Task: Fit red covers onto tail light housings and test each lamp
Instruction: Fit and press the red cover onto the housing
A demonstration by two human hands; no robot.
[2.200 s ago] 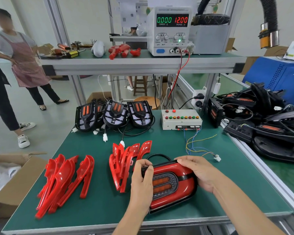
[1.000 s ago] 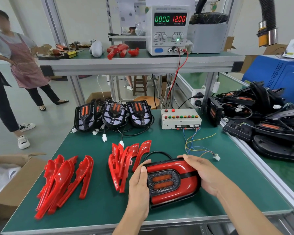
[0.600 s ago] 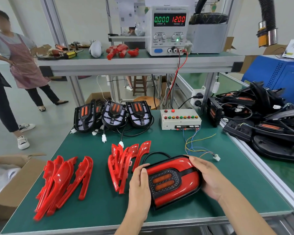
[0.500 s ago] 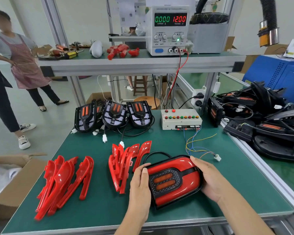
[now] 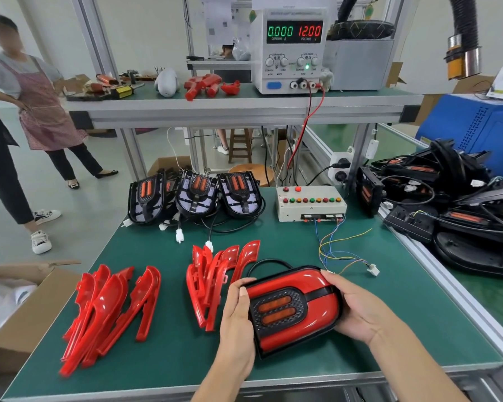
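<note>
Both hands hold one lamp at the near edge of the green mat: the left hand grips its left end with the thumb on the front rim, and the right hand cups its right end with fingers curled round the edge. The lamp already wears its red cover, with two orange strips in a black honeycomb panel at the middle. Just left of it stands a stack of loose covers, and a second stack lies further left. Three uncovered housings lean at the back of the mat, beside a switch box with red, green and yellow buttons. On the shelf the power supply reads 0.000 under CURRENT A and 12.00 under VOLTAGE V, with knobs marked COARSE and FINE. Black lamps are piled on the right.
</note>
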